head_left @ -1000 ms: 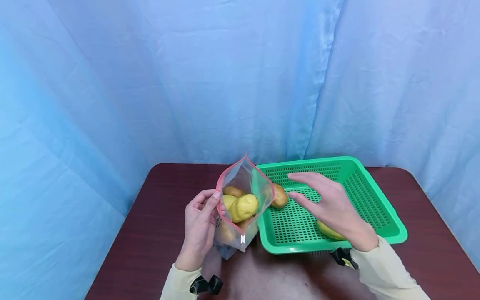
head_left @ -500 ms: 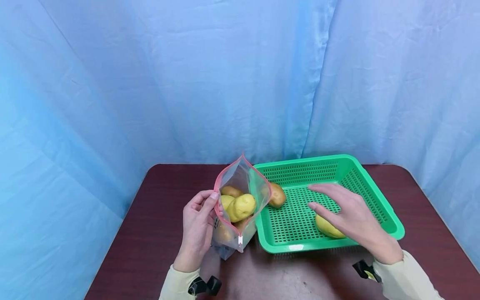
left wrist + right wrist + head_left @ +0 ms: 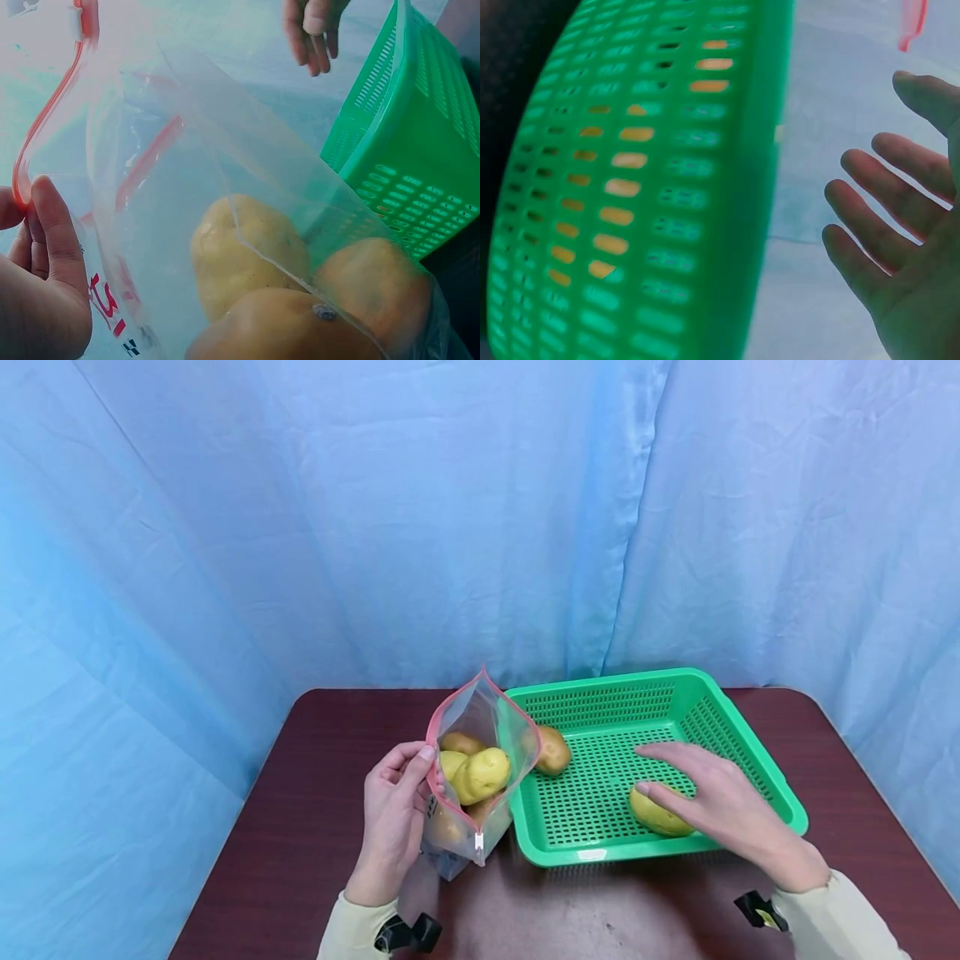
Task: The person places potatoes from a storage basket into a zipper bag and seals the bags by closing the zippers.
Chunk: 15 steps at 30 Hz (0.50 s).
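Observation:
My left hand (image 3: pixel 395 814) pinches the red-edged rim of a clear zip bag (image 3: pixel 517 752) between thumb and fingers. The bag's mouth gapes wide, and a white slider (image 3: pixel 478 841) sits at its near corner. Inside are several potatoes, a yellow one (image 3: pixel 483 775) on top; the left wrist view shows brownish potatoes (image 3: pixel 375 289) through the plastic. Over the right part of the green basket (image 3: pixel 592 856), my right hand (image 3: pixel 720 797) hovers with fingers spread and nothing in them. Just below its thumb lies a yellow potato (image 3: pixel 654 817), partly covered by the hand.
Another brown potato (image 3: pixel 553 752) lies in the basket's left end, beside the bag. Bag and basket stand close together on a dark reddish-brown table (image 3: pixel 315 760). Blue curtains (image 3: pixel 450 527) hang behind the table's far edge.
My right hand has moved right and slightly down, away from the bag, to above the yellow potato in the basket. The left hand keeps its pinch on the bag rim.

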Available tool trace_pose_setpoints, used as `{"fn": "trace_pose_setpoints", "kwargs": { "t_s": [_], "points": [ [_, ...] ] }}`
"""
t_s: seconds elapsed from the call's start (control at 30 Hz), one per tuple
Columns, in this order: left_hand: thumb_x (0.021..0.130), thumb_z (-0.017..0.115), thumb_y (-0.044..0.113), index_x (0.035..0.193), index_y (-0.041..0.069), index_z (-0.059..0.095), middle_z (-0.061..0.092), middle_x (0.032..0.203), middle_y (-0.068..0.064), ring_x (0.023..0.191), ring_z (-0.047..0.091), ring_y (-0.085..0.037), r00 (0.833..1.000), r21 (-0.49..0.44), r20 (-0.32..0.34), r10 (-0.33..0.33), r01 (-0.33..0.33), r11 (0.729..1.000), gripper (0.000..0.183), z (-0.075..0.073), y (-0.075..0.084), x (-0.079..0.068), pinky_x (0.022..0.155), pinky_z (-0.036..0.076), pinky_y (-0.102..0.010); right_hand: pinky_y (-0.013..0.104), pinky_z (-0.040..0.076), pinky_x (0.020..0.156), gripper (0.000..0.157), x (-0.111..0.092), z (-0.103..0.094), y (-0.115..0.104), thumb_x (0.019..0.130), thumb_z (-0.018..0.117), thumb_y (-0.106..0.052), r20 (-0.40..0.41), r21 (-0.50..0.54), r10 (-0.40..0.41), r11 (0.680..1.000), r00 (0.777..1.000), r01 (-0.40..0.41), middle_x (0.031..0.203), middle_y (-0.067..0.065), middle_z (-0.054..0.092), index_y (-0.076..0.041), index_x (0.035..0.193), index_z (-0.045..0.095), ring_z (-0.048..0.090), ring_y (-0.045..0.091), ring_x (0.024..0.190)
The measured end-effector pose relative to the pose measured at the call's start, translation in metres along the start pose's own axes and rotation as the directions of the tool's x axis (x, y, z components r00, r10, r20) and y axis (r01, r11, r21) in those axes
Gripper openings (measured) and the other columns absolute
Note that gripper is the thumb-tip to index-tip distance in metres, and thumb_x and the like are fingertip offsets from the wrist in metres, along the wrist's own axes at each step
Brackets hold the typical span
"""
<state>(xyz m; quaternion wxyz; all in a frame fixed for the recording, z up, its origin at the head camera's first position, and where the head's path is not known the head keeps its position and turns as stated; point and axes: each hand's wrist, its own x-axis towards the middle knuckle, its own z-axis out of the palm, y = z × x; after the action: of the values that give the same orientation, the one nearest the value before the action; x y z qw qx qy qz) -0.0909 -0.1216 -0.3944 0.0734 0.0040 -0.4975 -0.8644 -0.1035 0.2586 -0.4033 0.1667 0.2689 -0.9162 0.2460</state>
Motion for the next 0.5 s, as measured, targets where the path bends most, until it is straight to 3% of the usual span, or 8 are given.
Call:
{"fn": "trace_pose_setpoints", "kwargs": {
  "t_s": [0.27, 0.5],
  "points": [
    [0.101, 0.064, 0.003, 0.099, 0.005, 0.069, 0.063, 0.075, -0.003, 0.06, 0.058, -0.011, 1.0, 0.003, -0.003, -0.001, 0.001, 1.0, 0.006, 0.0, 0.0, 0.0, 0.058, 0.054, -0.02, 0.05, 0.051, 0.095, 0.052, -0.004, 0.0, 0.012, 0.092, 0.08, -0.033, 0.158, -0.007, 0.069, 0.998, 0.985, -0.069, 0.132, 0.004, 0.068, -0.01, 0.136, 0.066, 0.063, 0.029, 0.123],
    [0.101, 0.064, 0.003, 0.099, 0.005, 0.069, 0.063, 0.075, -0.003, 0.06, 0.058, -0.01, 1.0, 0.009, 0.001, 0.004, -0.004, 1.0, 0.006, 0.0, 0.0, 0.0, 0.059, 0.055, -0.02, 0.061, 0.047, 0.101, 0.063, -0.005, -0.003, 0.023, 0.094, 0.076, -0.044, 0.295, 0.02, 0.126, 0.99, 0.947, -0.138, 0.142, 0.011, 0.062, -0.009, 0.144, 0.059, 0.056, 0.038, 0.132]
  ]
}}
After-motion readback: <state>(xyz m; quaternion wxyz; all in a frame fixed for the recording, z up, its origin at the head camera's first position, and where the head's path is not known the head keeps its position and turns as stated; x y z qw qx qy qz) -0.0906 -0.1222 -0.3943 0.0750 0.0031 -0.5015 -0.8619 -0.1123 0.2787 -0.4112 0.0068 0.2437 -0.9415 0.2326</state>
